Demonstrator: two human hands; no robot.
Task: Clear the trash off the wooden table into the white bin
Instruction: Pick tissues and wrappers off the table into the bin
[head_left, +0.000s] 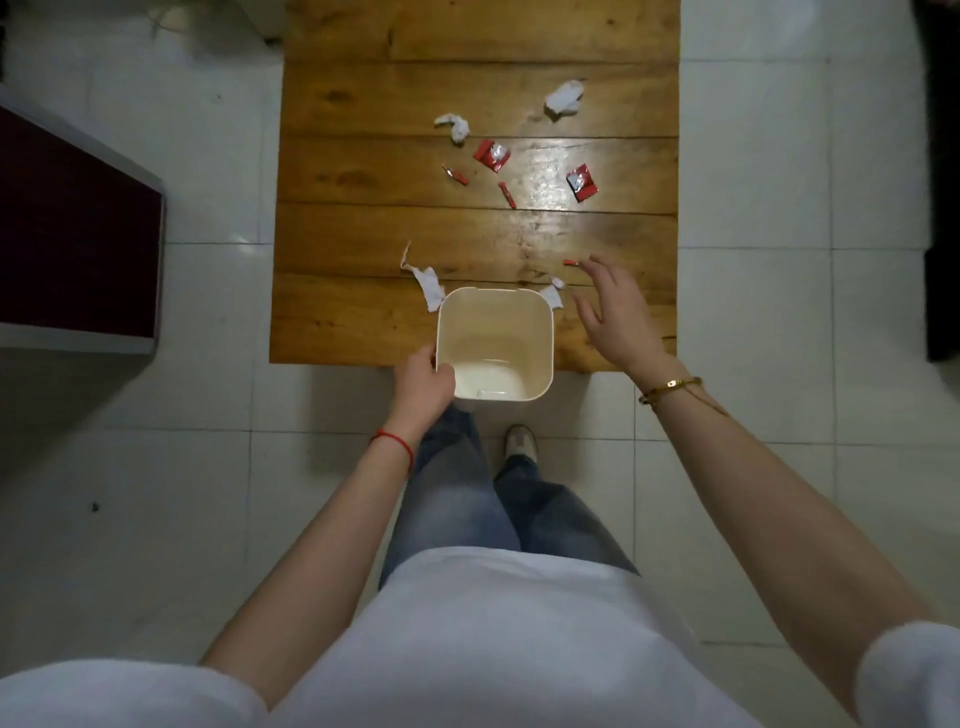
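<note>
My left hand (422, 382) grips the near left rim of the white bin (540, 332), held over the near edge of the wooden table (363, 234); the bin looks empty. My right hand (615, 309) hovers open to the bin's right, fingertips beside a small red scrap (570, 263). Torn white paper lies at the bin's far left corner (427, 283) and far right corner (553, 293). Farther back sit two crumpled white tissues (454, 124) (563, 98), two red wrappers (491, 154) (582, 183) and two small red bits (456, 175) (507, 195).
White tiled floor (753, 312) surrounds the table. A dark red cabinet (72, 234) with a pale frame stands at the left. A dark object (943, 156) lines the right edge. My legs and one shoe (521, 441) are below the bin.
</note>
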